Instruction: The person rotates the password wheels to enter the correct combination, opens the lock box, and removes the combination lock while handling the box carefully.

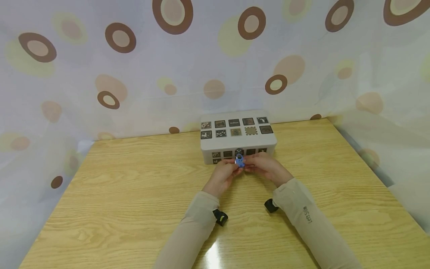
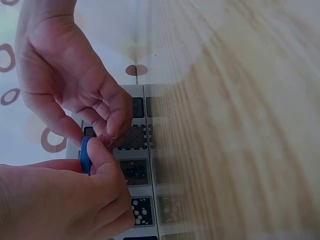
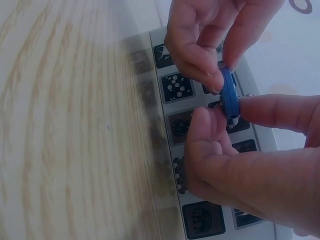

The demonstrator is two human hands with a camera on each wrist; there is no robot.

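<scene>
A small blue padlock (image 1: pixel 240 162) is held between both hands, right in front of the metal clasp (image 1: pixel 239 151) on a white patterned box (image 1: pixel 231 142). My left hand (image 1: pixel 221 175) pinches its left side between thumb and finger. From the other side, my right hand (image 1: pixel 268 167) pinches it too, a fingertip on one face and the thumb side on the other, as the right wrist view shows. The padlock (image 2: pixel 85 156) appears edge-on in the left wrist view. Fingers hide part of the box's lower front.
The box stands at the back of a wood-grain table (image 1: pixel 134 194), close to a curtain (image 1: pixel 141 74) printed with circles. A black strap (image 1: pixel 220 217) hangs by the left wrist and another black strap (image 1: pixel 270 206) by the right.
</scene>
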